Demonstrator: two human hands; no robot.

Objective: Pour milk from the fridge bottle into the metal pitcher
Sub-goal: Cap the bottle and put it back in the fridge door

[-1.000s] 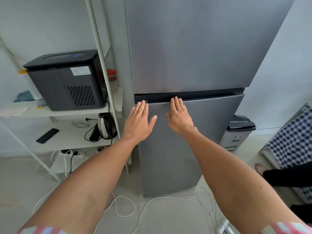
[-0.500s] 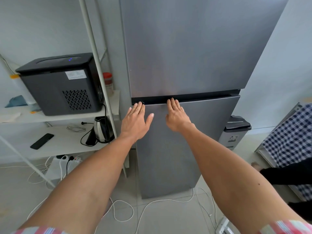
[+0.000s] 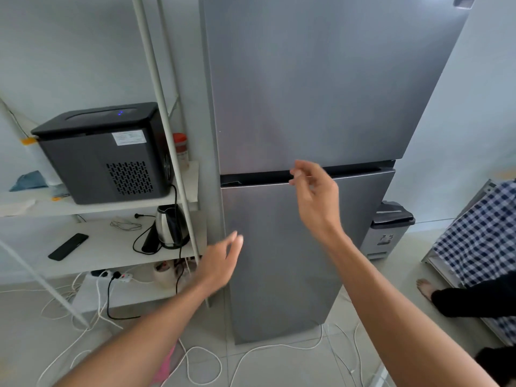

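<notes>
A tall grey two-door fridge (image 3: 321, 88) stands in front of me with both doors closed. My right hand (image 3: 315, 196) is raised at the dark handle slot (image 3: 257, 178) between the doors, fingers loosely curled, holding nothing. My left hand (image 3: 220, 263) hangs lower, in front of the left edge of the lower door (image 3: 279, 261), fingers relaxed and empty. Neither the milk bottle nor the metal pitcher is in view.
A white shelf unit (image 3: 100, 247) stands left of the fridge with a black appliance (image 3: 103, 155), an electric kettle (image 3: 170, 229) and a remote. Cables and a power strip (image 3: 120, 276) lie on the floor. A grey bin (image 3: 391, 227) and another person's foot (image 3: 424, 287) are to the right.
Both hands have come off the lower door's top edge. My left hand dropped down and left; my right hand lifted slightly away with fingers curling.
</notes>
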